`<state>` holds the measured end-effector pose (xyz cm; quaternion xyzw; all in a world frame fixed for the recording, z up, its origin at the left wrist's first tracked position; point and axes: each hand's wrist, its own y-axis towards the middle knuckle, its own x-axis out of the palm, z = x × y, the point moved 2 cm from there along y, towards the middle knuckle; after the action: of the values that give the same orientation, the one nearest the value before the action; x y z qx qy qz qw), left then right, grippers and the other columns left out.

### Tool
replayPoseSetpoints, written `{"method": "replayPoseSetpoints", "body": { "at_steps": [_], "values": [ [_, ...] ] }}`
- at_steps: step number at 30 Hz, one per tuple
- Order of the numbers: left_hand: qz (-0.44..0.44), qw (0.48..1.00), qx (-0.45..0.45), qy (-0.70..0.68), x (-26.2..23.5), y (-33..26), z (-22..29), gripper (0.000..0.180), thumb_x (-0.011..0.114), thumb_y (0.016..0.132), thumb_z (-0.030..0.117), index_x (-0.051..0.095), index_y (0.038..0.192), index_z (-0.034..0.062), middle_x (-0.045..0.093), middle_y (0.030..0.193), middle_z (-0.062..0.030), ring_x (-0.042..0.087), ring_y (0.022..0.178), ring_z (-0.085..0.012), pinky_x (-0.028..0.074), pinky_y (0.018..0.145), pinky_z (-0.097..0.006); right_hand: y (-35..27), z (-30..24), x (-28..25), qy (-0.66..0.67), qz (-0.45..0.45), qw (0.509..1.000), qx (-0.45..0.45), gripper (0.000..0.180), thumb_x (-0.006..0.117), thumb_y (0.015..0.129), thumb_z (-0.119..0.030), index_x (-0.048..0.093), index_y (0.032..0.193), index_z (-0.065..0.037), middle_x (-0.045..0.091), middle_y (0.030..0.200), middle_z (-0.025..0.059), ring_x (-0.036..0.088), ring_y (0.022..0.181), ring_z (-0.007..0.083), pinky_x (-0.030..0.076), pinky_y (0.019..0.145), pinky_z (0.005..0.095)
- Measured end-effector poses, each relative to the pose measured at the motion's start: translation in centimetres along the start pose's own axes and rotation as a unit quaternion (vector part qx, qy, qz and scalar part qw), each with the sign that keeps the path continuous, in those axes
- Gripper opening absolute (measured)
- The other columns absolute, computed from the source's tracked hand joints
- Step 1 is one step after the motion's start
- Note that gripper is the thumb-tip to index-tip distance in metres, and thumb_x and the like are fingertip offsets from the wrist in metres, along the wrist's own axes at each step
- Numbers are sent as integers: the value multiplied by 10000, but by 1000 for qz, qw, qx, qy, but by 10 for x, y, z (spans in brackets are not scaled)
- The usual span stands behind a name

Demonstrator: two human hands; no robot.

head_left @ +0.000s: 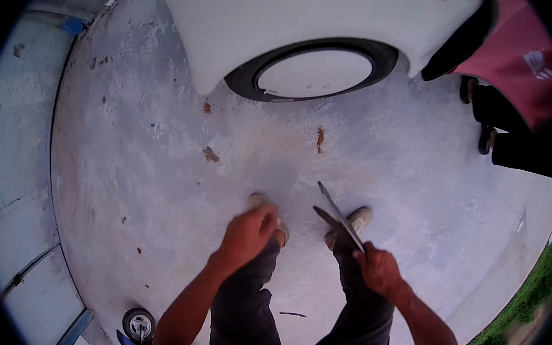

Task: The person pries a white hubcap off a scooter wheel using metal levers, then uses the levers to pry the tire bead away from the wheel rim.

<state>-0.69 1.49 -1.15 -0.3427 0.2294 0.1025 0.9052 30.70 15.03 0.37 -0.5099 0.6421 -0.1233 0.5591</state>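
My right hand [378, 269] grips a long thin metal tool [338, 216], like a flat blade or scraper, which points up and to the left above my right shoe [354, 220]. Over my left shoe [262, 204] hovers my left hand [250, 233], fingers curled loosely; I see nothing in it. The two hands are apart, the tool's tip between them. My dark trousers [246, 300] fill the lower middle. Ahead stands a white car body [288, 11] with a black tyre and white wheel cover [313, 71].
Bare concrete floor [160, 163] with rusty stains spreads around my feet. Another person in a red shirt and dark trousers [529, 82] stands at the upper right. A small caster wheel [139, 324] sits at the lower left. Grass [524, 309] borders the slab on the right.
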Motion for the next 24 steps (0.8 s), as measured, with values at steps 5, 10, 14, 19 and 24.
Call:
{"method": "replayPoseSetpoints", "body": {
  "at_steps": [5,10,14,19,24],
  "values": [
    [316,940,45,-120,5,147,-42,492,717,986,262,503,1331,-17,617,1149,-114,596,953,-184,505,811,-319,186,46,32,-227,107,949,-189,160,562,1015,-209,598,961,-63,696,753,118,706,631,307,557,586,419],
    [411,853,138,-290,-7,215,-87,735,709,985,431,396,1438,-56,549,1356,-147,496,1243,-220,414,1064,-366,285,77,75,-342,106,900,-249,79,589,920,-133,619,973,-83,704,825,63,715,675,242,564,628,368],
    [395,859,259,-198,-16,240,-89,769,638,1012,506,376,1488,-39,518,1442,-149,455,1331,-217,314,1157,-351,341,106,102,-330,81,887,-314,136,582,884,-73,633,1008,-55,698,857,85,714,714,274,569,692,394],
    [428,841,283,-168,-16,245,-97,704,608,1038,473,384,1474,-32,525,1413,-144,461,1301,-211,308,1150,-342,350,94,82,-214,85,931,-281,103,579,903,-23,632,991,-24,703,885,167,705,757,366,556,702,471],
    [397,836,290,-246,-9,251,-106,683,647,1033,400,364,1447,-64,533,1382,-157,469,1283,-211,325,1137,-344,317,49,69,77,162,918,-353,229,578,1031,-230,674,1089,-30,668,807,170,654,704,389,519,642,465]
  ]
}}
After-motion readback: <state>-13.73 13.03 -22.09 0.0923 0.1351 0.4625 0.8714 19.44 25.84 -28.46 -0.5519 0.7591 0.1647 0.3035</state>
